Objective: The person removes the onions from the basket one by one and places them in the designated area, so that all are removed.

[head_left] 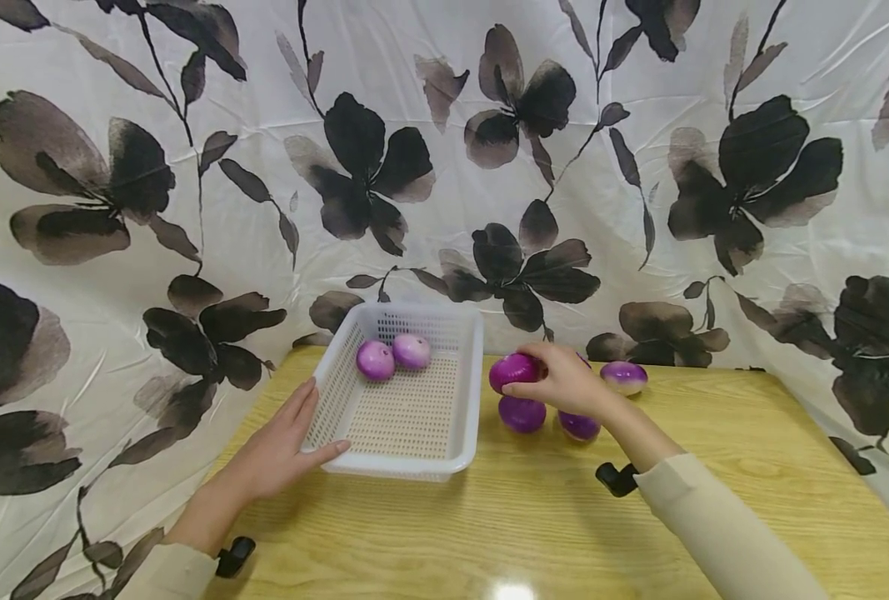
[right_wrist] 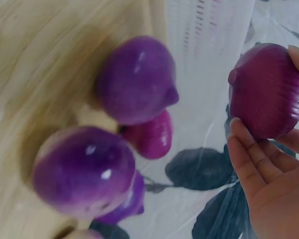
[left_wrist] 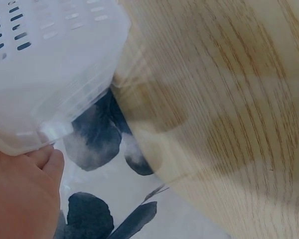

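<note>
My right hand (head_left: 567, 382) holds a glossy purple-red onion (head_left: 513, 373) between thumb and fingers, just right of the basket. In the right wrist view that onion (right_wrist: 268, 92) is raised above the others. My left hand (head_left: 279, 442) holds the near left corner of a white plastic basket (head_left: 476, 392), thumb at the front rim and fingers along the left wall. Two paler purple onions (head_left: 376, 360) lie together inside, toward the far left. On the table, a darker purple onion (head_left: 521, 415) lies under the held one, another (head_left: 579, 427) beside it.
A purple-and-white onion (head_left: 624, 378) lies farther right on the wooden table (head_left: 684, 500). Another onion is mostly hidden behind my right hand. Cloth with dark flowers (head_left: 414, 50) hangs behind the table and down its left side.
</note>
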The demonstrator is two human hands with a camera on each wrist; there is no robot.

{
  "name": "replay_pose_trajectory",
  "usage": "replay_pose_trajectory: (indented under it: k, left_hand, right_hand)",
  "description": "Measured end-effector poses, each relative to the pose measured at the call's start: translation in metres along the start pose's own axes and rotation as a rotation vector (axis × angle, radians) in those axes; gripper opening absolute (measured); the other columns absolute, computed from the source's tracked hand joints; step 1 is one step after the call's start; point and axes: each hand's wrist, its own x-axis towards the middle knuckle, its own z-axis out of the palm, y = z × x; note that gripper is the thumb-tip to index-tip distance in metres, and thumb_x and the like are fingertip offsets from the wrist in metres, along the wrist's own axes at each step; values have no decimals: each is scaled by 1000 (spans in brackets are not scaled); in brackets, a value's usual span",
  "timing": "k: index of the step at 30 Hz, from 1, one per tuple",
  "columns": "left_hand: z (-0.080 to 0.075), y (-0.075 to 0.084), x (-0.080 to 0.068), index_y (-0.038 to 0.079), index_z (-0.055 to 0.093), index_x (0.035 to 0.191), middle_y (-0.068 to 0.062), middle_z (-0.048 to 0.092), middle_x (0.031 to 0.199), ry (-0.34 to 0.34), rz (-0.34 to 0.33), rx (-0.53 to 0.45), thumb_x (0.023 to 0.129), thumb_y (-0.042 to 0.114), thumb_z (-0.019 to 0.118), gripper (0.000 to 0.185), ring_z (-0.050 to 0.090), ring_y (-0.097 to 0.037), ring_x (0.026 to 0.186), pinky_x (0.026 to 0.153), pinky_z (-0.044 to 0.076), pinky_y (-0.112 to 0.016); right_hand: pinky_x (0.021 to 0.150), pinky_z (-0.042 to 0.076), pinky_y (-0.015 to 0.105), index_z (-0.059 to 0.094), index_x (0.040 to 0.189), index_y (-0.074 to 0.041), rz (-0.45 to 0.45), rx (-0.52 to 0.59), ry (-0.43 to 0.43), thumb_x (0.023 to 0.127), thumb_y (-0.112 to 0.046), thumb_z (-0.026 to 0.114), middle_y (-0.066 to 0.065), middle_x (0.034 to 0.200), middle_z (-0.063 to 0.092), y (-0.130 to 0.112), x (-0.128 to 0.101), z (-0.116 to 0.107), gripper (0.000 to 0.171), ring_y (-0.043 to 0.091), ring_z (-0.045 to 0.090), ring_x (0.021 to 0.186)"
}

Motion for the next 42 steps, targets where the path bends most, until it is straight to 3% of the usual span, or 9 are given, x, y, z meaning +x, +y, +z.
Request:
replay_pose_trajectory:
  k: [7, 14, 23, 31, 38, 42]
  left_hand:
    - [1, -1, 0, -9, 14, 160, -24, 8, 169, 9, 9, 0, 93, 72, 57, 113, 17, -48, 152, 119, 24, -64]
    - [0, 0, 1, -8, 13, 160, -24, 8, 169, 9, 10, 4, 93, 72, 56, 113, 17, -48, 152, 119, 25, -65]
    - [-3, 2, 0, -10, 14, 159, -24, 6, 169, 8, 14, 4, 94, 70, 57, 112, 16, -48, 152, 120, 23, -64]
    - [0, 1, 0, -9, 14, 159, -22, 5, 170, 4, 12, 5, 93, 71, 56, 112, 15, -47, 153, 120, 23, -64]
    - [-2, 1, 0, -9, 14, 159, -22, 5, 170, 0, 9, 5, 93, 71, 56, 112, 14, -47, 153, 120, 22, -64]
    - [-2, 1, 0, -9, 14, 159, -22, 5, 170, -4, 7, -1, 93, 71, 56, 112, 14, -46, 154, 120, 22, -64]
  right_hand:
    - [75, 57, 33, 67, 130, -1, 19, -22, 42, 84, -41, 84, 7, 105, 73, 15, -17, -13, 64, 17, 64, 85]
    - [72, 56, 31, 65, 132, -2, 103, -23, 55, 84, -43, 83, 8, 106, 71, 31, -38, -27, 66, 17, 64, 85]
    - [71, 56, 29, 61, 132, 7, 166, -6, 104, 85, -40, 84, 14, 104, 70, 56, -63, -40, 70, 21, 65, 84]
    - [70, 57, 26, 59, 133, 8, 219, 23, 94, 88, -38, 81, 15, 106, 70, 76, -83, -51, 68, 20, 66, 85]
    - [69, 55, 27, 55, 140, 9, 245, 23, 90, 90, -38, 80, 17, 109, 70, 89, -94, -54, 73, 21, 65, 85]
    - [67, 55, 26, 57, 137, 10, 230, 9, 106, 89, -36, 81, 18, 108, 70, 97, -100, -51, 70, 21, 64, 83]
